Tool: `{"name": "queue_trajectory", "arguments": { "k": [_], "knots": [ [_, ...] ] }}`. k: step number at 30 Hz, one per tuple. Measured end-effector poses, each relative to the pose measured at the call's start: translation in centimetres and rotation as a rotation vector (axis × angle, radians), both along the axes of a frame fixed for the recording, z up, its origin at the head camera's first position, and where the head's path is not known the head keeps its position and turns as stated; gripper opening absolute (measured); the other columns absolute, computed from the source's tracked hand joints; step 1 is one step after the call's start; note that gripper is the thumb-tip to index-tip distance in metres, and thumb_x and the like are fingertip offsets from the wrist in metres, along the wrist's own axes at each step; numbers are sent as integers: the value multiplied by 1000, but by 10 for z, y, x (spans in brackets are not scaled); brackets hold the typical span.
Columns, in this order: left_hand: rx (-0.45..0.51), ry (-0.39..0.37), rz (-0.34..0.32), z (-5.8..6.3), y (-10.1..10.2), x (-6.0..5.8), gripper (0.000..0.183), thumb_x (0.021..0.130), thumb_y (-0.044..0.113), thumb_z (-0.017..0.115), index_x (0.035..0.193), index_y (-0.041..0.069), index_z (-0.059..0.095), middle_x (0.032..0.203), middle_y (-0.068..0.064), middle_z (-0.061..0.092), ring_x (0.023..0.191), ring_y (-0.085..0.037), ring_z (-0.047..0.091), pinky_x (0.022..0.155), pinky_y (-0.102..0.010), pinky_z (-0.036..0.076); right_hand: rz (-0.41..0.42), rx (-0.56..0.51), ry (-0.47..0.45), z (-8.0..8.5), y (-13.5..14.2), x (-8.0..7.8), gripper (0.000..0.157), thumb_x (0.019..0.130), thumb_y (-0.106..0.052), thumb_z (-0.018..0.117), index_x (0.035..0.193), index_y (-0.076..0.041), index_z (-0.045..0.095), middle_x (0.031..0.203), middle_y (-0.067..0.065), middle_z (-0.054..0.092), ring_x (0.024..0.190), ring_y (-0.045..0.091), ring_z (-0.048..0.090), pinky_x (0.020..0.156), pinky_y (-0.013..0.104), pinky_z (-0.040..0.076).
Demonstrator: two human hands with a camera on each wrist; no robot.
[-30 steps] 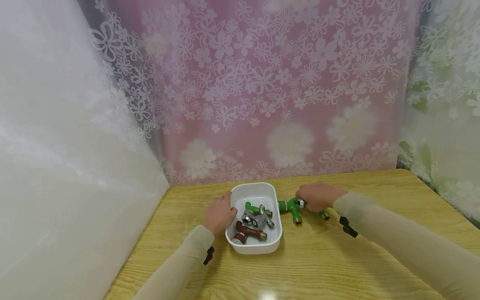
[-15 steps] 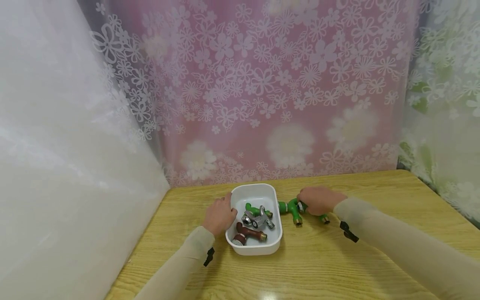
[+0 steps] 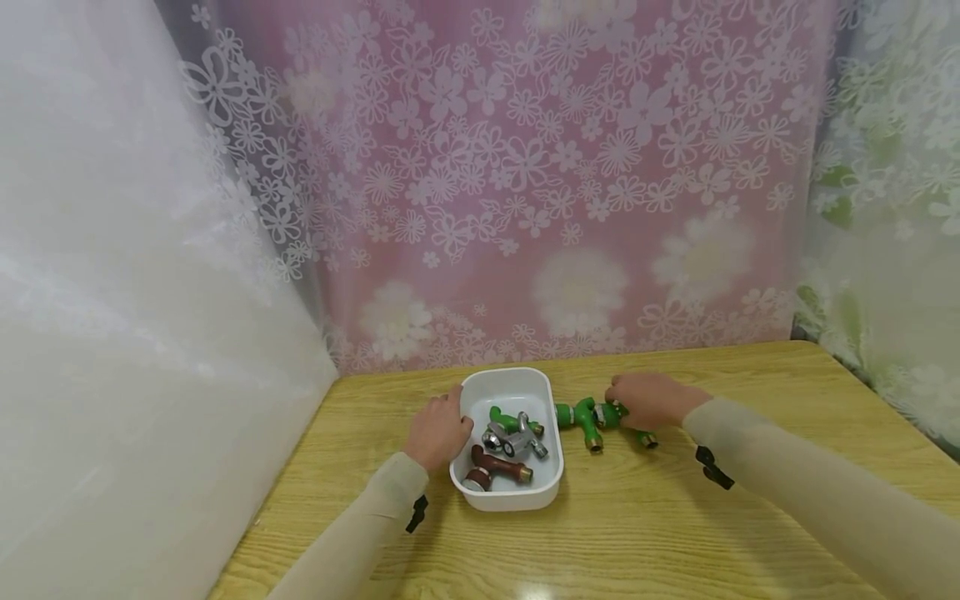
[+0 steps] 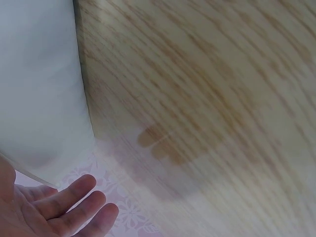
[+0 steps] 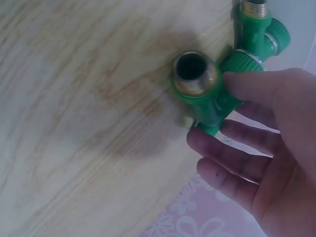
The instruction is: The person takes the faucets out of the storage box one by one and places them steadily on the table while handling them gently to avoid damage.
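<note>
A white plastic basin (image 3: 510, 500) stands on the table, holding a small green tap (image 3: 510, 419), chrome taps (image 3: 521, 444) and a brown tap (image 3: 501, 463) with a brass threaded end. My left hand (image 3: 438, 432) grips its left rim, thumb over the edge. Right of the basin, a green tap (image 3: 588, 423) lies close against the wall. My right hand (image 3: 651, 402) pinches a second green tap (image 5: 205, 96) beside it, thumb at its green cap; the hand covers much of this tap in the head view.
The wooden table (image 3: 637, 533) has its far edge against a pink flowered curtain (image 3: 525, 208). A white sheet (image 3: 135, 333) hangs along the left side, a pale flowered curtain (image 3: 885, 250) along the right.
My right hand has shifted slightly right, uncovering more of the second green tap's cap. The left hand and the basin look nearly unmoved.
</note>
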State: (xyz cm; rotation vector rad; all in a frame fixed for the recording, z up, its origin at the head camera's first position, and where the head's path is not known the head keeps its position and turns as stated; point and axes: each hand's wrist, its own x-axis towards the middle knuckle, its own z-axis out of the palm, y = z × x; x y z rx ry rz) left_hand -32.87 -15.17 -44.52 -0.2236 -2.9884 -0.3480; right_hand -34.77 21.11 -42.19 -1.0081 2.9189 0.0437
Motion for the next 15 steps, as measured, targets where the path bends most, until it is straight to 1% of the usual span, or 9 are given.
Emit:
{"name": "queue_trajectory", "arguments": {
  "k": [5, 7, 13, 15],
  "knots": [
    [-2, 4, 0, 1, 0, 2, 58, 98, 27, 55, 151, 10, 41, 130, -16, 65, 111, -31, 64, 83, -48, 57, -10, -12, -21, -2, 0, 3, 16, 91, -15, 74, 105, -9, 71, 98, 5, 61, 80, 16, 59, 69, 36, 51],
    [-2, 6, -2, 2, 0, 2, 58, 98, 27, 56, 151, 9, 41, 130, -16, 65, 111, -31, 65, 83, -48, 57, -20, -16, -27, -4, 0, 3, 12, 92, -15, 72, 102, -9, 71, 96, 4, 60, 78, 14, 57, 67, 34, 49],
    [-7, 10, 0, 3, 1, 2, 57, 98, 26, 56, 151, 9, 42, 129, -16, 65, 110, -31, 65, 83, -48, 57, -41, -33, -49, -7, 1, -2, 7, 94, -16, 71, 98, -10, 70, 96, 4, 59, 77, 13, 57, 66, 34, 49],
    [-6, 7, 3, 3, 1, 2, 58, 98, 27, 55, 151, 9, 41, 130, -16, 65, 111, -31, 64, 84, -48, 56, -50, -36, -57, -7, 1, -3, 7, 94, -16, 71, 98, -10, 70, 99, 5, 60, 78, 14, 58, 67, 34, 50]
  ]
}}
